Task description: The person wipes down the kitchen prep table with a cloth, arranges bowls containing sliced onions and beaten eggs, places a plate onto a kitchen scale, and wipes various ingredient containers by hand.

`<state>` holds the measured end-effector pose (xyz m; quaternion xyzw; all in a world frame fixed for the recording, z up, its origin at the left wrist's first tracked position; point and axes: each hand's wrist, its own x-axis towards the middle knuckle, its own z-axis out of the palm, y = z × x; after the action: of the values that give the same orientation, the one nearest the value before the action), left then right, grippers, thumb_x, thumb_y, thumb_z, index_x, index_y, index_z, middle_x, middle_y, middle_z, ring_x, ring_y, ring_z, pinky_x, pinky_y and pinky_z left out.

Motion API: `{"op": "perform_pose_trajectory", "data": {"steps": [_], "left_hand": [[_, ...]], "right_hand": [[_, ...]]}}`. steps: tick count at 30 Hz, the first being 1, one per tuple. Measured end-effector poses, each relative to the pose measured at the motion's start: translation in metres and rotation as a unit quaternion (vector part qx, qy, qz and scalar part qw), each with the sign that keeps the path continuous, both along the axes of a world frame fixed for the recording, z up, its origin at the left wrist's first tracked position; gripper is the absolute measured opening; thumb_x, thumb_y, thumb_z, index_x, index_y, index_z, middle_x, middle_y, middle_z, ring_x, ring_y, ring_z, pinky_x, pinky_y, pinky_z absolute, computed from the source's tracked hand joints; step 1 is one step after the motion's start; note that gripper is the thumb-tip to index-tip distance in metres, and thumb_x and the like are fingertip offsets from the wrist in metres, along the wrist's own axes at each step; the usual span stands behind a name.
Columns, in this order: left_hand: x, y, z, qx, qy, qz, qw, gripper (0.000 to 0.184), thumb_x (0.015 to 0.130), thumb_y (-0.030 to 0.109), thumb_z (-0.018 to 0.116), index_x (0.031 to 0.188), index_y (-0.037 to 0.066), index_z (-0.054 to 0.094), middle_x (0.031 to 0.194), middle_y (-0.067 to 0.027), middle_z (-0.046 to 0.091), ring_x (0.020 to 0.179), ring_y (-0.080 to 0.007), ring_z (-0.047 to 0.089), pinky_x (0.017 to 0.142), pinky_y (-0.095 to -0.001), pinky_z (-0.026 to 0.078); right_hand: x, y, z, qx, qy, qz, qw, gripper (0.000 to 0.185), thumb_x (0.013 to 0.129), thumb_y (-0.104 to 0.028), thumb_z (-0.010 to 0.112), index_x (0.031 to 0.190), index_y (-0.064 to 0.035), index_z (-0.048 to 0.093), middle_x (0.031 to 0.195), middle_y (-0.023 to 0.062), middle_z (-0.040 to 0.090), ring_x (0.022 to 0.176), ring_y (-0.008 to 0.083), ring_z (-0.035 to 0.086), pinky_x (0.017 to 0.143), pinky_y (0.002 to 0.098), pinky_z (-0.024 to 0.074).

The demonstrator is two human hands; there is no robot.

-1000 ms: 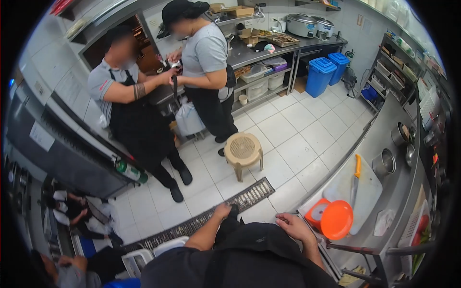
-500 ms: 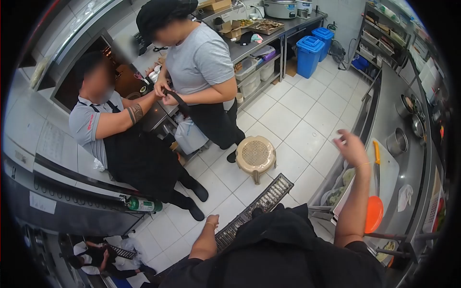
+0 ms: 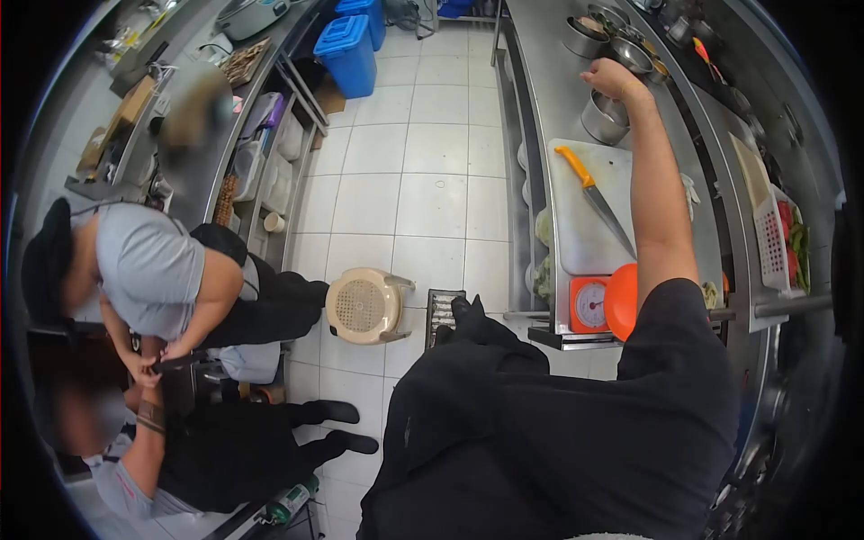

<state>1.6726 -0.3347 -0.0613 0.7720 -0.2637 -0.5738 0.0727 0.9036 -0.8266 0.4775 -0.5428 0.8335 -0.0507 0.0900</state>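
My right hand [image 3: 616,79] reaches out over the steel counter at the right, its fingers curled in and closed. Whether anything is inside them is hidden. Just below it in the view stands a steel pot [image 3: 603,124], and I cannot tell if the hand touches its rim. More steel bowls [image 3: 632,56] stand a little beyond the hand. Beside my forearm, a knife with an orange handle [image 3: 589,184] lies on a white cutting board [image 3: 576,243]. Nearer to me are an orange kitchen scale [image 3: 589,306] and an orange plate [image 3: 622,301]. My left hand is out of view.
Two co-workers in grey shirts stand at the left, one person's hands [image 3: 148,360] at the other's tattooed arm. A beige stool [image 3: 364,306] and a floor drain grate [image 3: 443,315] are in the aisle. Blue bins [image 3: 346,58] stand farther off. A white basket [image 3: 772,238] holds vegetables.
My view and body have turned right toward the counter. My right hand has gone from above the aisle to the steel pot, its fingers now curled closed. My left hand has left the view.
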Motion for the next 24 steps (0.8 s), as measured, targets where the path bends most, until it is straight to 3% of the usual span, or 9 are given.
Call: {"op": "perform_pose_trajectory", "data": {"steps": [3,5,7,8,11,14,19,23,24], "left_hand": [[0.001,-0.026,0.026,0.028,-0.002,0.017,0.999,0.035,0.098,0.037,0.062,0.089,0.004,0.067,0.074,-0.0069,0.063,0.069,-0.0210,0.064,0.060,-0.0374,0.054],[0.002,-0.037,0.037,0.032,-0.013,0.058,0.998,0.037,0.098,0.038,0.061,0.087,0.004,0.067,0.073,-0.0076,0.063,0.069,-0.0215,0.064,0.060,-0.0376,0.054],[0.003,-0.049,0.031,0.039,-0.030,0.090,0.995,0.039,0.099,0.039,0.060,0.086,0.003,0.067,0.072,-0.0083,0.063,0.069,-0.0221,0.065,0.061,-0.0378,0.055],[-0.003,-0.080,0.070,0.048,-0.100,-0.060,0.992,0.047,0.100,0.044,0.053,0.086,0.002,0.068,0.077,-0.0152,0.068,0.069,-0.0275,0.066,0.071,-0.0411,0.057],[-0.008,-0.129,0.068,-0.001,-0.167,-0.029,0.986,0.046,0.095,0.046,0.058,0.104,0.002,0.072,0.104,-0.0212,0.073,0.104,-0.0338,0.069,0.095,-0.0450,0.054],[-0.022,-0.182,0.083,-0.108,-0.180,-0.010,0.978,0.041,0.094,0.043,0.063,0.105,0.004,0.072,0.108,-0.0200,0.073,0.106,-0.0353,0.068,0.097,-0.0429,0.053],[-0.045,-0.234,0.122,-0.122,-0.140,-0.055,0.981,0.039,0.094,0.042,0.064,0.107,0.006,0.072,0.109,-0.0190,0.073,0.106,-0.0349,0.068,0.095,-0.0430,0.053],[-0.029,-0.219,0.089,-0.106,-0.114,-0.128,0.979,0.040,0.095,0.040,0.065,0.111,0.004,0.071,0.108,-0.0176,0.074,0.103,-0.0300,0.069,0.091,-0.0414,0.054],[-0.015,-0.211,0.068,-0.105,-0.089,-0.154,0.978,0.043,0.096,0.041,0.065,0.116,0.003,0.070,0.108,-0.0167,0.074,0.101,-0.0270,0.070,0.090,-0.0397,0.054]], "right_hand": [[-0.067,-0.025,-0.083,0.107,0.050,0.038,0.992,0.046,0.095,-0.039,0.064,0.103,0.0062,0.070,0.080,0.0211,0.070,0.071,0.0331,0.067,0.069,0.0442,0.0552],[-0.089,-0.010,-0.175,-0.014,0.164,0.156,0.974,0.030,0.091,-0.027,0.066,0.090,0.0009,0.076,0.095,0.0276,0.073,0.086,0.0430,0.070,0.078,0.0508,0.0544],[-0.127,-0.022,-0.265,0.131,0.151,0.235,0.951,0.029,0.092,-0.027,0.065,0.098,-0.0018,0.076,0.101,0.0247,0.074,0.094,0.0411,0.071,0.084,0.0485,0.0557],[-0.115,-0.011,-0.287,0.173,0.152,0.236,0.944,0.029,0.091,-0.026,0.064,0.101,-0.0018,0.076,0.104,0.0235,0.074,0.098,0.0407,0.071,0.086,0.0478,0.0557],[-0.091,-0.001,-0.325,0.251,0.194,0.241,0.917,0.030,0.089,-0.022,0.062,0.107,-0.0020,0.075,0.113,0.0199,0.074,0.108,0.0394,0.070,0.092,0.0457,0.0556],[-0.052,0.008,-0.299,0.181,0.150,0.096,0.967,0.022,0.089,-0.017,0.062,0.103,-0.0013,0.070,0.110,0.0223,0.073,0.104,0.0391,0.071,0.090,0.0459,0.0562],[-0.014,0.010,-0.248,0.142,0.171,0.099,0.970,0.036,0.088,-0.010,0.061,0.123,-0.0060,0.067,0.117,0.0207,0.072,0.110,0.0390,0.069,0.092,0.0477,0.0552],[-0.008,0.028,-0.214,-0.128,0.099,0.152,0.975,0.043,0.097,-0.012,0.056,0.140,-0.0162,0.062,0.112,0.0211,0.073,0.102,0.0403,0.071,0.086,0.0484,0.0563],[0.034,0.039,-0.159,-0.066,0.083,0.060,0.993,0.047,0.096,-0.008,0.056,0.142,-0.0155,0.060,0.115,0.0213,0.073,0.100,0.0392,0.071,0.085,0.0478,0.0565]]}}
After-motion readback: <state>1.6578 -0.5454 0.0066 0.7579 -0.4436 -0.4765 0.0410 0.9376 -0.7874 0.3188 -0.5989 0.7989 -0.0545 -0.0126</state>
